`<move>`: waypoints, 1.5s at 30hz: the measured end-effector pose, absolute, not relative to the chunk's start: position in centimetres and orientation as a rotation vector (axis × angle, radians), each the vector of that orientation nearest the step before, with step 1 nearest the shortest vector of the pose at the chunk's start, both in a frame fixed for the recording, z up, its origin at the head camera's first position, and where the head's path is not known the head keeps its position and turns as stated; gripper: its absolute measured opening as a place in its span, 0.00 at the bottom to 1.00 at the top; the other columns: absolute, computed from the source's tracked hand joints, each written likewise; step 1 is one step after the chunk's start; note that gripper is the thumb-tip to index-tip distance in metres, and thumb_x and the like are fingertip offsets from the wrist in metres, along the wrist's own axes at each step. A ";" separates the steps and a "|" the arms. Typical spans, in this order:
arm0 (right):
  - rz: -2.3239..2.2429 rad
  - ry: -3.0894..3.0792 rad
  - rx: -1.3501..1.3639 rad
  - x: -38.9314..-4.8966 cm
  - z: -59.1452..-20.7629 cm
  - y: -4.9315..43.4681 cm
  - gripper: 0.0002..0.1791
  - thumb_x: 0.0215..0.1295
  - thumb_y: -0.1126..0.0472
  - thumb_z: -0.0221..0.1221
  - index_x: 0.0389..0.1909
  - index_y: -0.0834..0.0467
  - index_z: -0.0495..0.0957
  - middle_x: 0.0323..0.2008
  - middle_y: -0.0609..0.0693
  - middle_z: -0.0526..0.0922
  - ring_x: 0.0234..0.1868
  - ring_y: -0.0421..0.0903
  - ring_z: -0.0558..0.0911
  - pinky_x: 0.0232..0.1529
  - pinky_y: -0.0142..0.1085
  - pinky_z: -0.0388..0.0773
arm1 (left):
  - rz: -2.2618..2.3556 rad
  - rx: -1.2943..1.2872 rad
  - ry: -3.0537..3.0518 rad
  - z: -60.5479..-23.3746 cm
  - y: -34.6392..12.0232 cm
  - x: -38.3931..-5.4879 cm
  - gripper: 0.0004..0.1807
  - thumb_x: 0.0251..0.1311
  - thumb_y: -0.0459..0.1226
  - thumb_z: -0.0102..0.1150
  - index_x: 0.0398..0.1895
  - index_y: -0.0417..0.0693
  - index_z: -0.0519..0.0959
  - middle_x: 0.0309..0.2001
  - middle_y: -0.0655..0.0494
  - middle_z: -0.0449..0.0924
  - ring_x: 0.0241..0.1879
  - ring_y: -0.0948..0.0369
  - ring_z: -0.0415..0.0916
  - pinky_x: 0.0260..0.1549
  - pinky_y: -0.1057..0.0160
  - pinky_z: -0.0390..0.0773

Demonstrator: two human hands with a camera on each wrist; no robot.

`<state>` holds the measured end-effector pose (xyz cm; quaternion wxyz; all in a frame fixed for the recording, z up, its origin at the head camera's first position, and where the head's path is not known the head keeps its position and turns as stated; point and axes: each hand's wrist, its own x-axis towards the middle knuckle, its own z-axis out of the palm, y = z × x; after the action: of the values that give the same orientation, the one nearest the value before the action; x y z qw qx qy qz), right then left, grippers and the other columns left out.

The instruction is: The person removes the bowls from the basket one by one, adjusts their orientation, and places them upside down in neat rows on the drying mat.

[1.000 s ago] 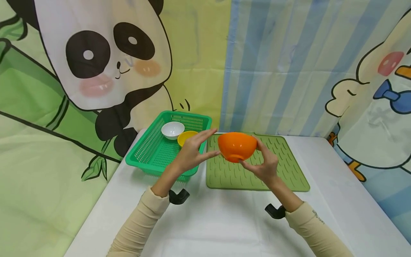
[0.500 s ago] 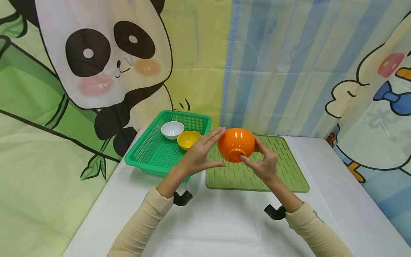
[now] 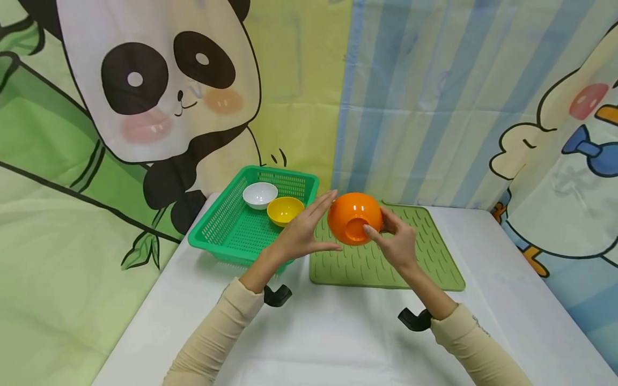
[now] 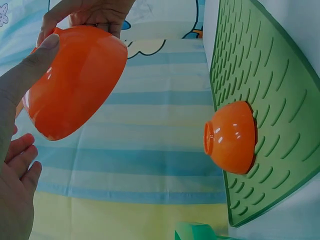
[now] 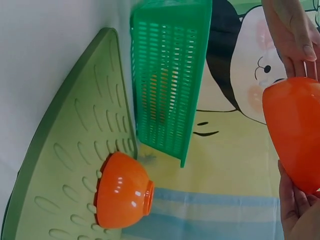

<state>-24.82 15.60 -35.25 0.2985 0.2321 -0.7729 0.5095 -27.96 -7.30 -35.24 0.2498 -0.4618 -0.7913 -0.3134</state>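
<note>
My right hand (image 3: 399, 246) grips an orange bowl (image 3: 348, 210) above the green mat, its thumb by the foot ring and its fingers at the far side. The bowl is tilted, with its underside towards the head camera. My left hand (image 3: 300, 235) is beside the bowl's left side, fingers straight and thumb apart; whether it touches the bowl I cannot tell. Both wrist views show a second orange bowl (image 4: 234, 137) upside down on the green mat (image 3: 386, 271); in the head view the held bowl hides it.
Left of the mat stands a green perforated basket (image 3: 205, 242). Inside are a white bowl (image 3: 259, 196) and a yellow bowl (image 3: 285, 211), side by side. A printed curtain (image 3: 401, 96) hangs behind the white-covered table (image 3: 347, 343).
The right hand has tipped the orange bowl further, turning its base towards the head camera. My left hand has shifted slightly right, uncovering the yellow bowl.
</note>
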 end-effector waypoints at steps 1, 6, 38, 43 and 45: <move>1.371 -2.070 0.605 -24.8 -35.2 15.6 0.28 0.48 0.72 0.66 0.53 0.72 0.73 0.37 0.65 0.82 0.30 0.44 0.81 0.31 0.29 0.78 | -0.866 -1.251 -2.166 -35.3 -7.3 -28.0 0.61 0.37 0.51 0.74 0.72 0.43 0.48 0.70 0.50 0.49 0.68 0.57 0.51 0.60 0.59 0.62; 1.520 -2.138 0.528 -24.7 -35.1 15.6 0.25 0.53 0.69 0.64 0.53 0.72 0.72 0.39 0.66 0.81 0.31 0.38 0.81 0.30 0.26 0.78 | -0.907 -1.221 -2.223 -35.6 -7.3 -28.1 0.63 0.36 0.51 0.75 0.73 0.46 0.45 0.71 0.51 0.48 0.68 0.57 0.49 0.60 0.56 0.62; 1.789 -2.499 0.217 -26.3 -36.2 16.8 0.30 0.57 0.44 0.61 0.47 0.67 0.78 0.33 0.57 0.82 0.22 0.47 0.80 0.27 0.37 0.80 | -1.020 -1.223 -2.395 -37.7 -6.0 -28.2 0.58 0.38 0.52 0.74 0.71 0.46 0.51 0.68 0.47 0.55 0.64 0.55 0.58 0.55 0.54 0.68; 1.751 -2.561 0.186 -26.4 -36.1 16.8 0.32 0.57 0.41 0.60 0.49 0.66 0.78 0.34 0.57 0.83 0.26 0.47 0.81 0.31 0.38 0.80 | -0.987 -1.157 -2.418 -38.0 -5.7 -28.2 0.57 0.38 0.54 0.73 0.70 0.46 0.54 0.67 0.50 0.59 0.62 0.55 0.61 0.54 0.55 0.69; 1.729 -2.588 0.167 -26.4 -36.1 16.8 0.34 0.57 0.40 0.59 0.50 0.66 0.77 0.37 0.58 0.82 0.30 0.47 0.81 0.35 0.39 0.80 | -0.980 -1.136 -2.423 -38.1 -5.7 -28.1 0.57 0.37 0.55 0.73 0.70 0.46 0.54 0.66 0.51 0.60 0.61 0.55 0.63 0.53 0.56 0.70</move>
<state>-26.37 16.82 -36.06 0.0124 0.0537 -0.8302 0.5547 -28.11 -5.65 -38.14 0.1453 -0.3942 -0.8412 -0.3403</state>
